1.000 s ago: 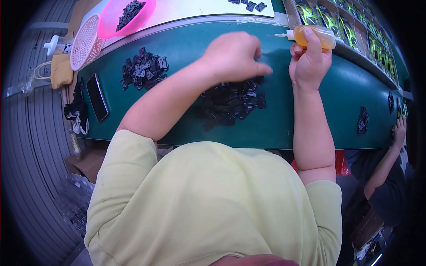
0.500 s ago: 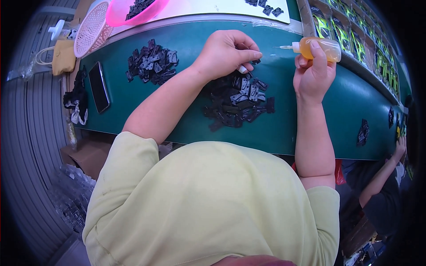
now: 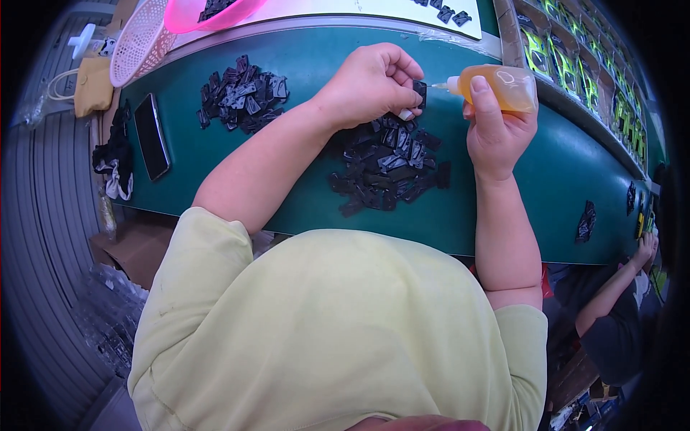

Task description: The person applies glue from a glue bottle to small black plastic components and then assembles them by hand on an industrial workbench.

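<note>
My left hand (image 3: 377,84) is closed, pinching a small black plastic part (image 3: 420,94) between thumb and fingers. A squeeze bottle (image 3: 519,89) of amber liquid lies tilted sideways in my right hand (image 3: 496,133), whose fingers wrap round it. Its thin needle tip (image 3: 437,85) points left and reaches the black part; whether they touch, I cannot tell. Just below my left hand spreads a pile of black plastic parts (image 3: 388,169) on the green table. Another pile of such parts (image 3: 244,97) lies to the left of it. Something white shows at a left fingertip.
A phone (image 3: 152,136) and dark cloth (image 3: 113,158) lie at the table's left. Behind stand a pink bowl (image 3: 215,20) with black parts and a pale pink basket (image 3: 136,47). Boxes of packaged yellow-green items (image 3: 575,68) line the right. A co-worker's arm (image 3: 611,287) reaches in at far right.
The bottle in my right hand has moved left, bringing its needle tip up to the black part. My left hand has turned slightly, so more of that part shows.
</note>
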Available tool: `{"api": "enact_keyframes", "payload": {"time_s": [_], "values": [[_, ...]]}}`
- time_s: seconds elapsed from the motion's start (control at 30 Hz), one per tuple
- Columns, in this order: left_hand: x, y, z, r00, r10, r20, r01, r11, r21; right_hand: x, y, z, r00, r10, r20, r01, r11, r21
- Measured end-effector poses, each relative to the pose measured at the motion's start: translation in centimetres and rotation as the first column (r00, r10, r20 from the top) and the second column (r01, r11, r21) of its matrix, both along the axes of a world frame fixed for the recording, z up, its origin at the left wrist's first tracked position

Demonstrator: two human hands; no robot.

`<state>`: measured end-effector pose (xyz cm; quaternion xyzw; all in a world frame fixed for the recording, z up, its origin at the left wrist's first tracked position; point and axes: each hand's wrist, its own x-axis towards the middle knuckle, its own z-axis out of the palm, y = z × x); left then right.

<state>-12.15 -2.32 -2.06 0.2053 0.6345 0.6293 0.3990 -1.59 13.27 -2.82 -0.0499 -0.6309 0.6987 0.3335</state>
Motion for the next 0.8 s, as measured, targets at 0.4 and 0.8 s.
{"api": "enact_keyframes", "payload": {"time_s": [0.4, 0.8], "values": [[0.0, 0.0, 0.1, 1.000, -0.017, 0.003, 0.017, 0.999, -0.028, -0.1, -0.2, -0.2, 1.000, -0.002, -0.008, 0.003, 0.998, 0.060], [0.0, 0.0, 0.2, 0.999, 0.012, 0.040, -0.011, 1.000, -0.021, -0.2, 0.4, 0.5, 0.999, -0.037, -0.035, 0.035, 0.998, -0.048]]}}
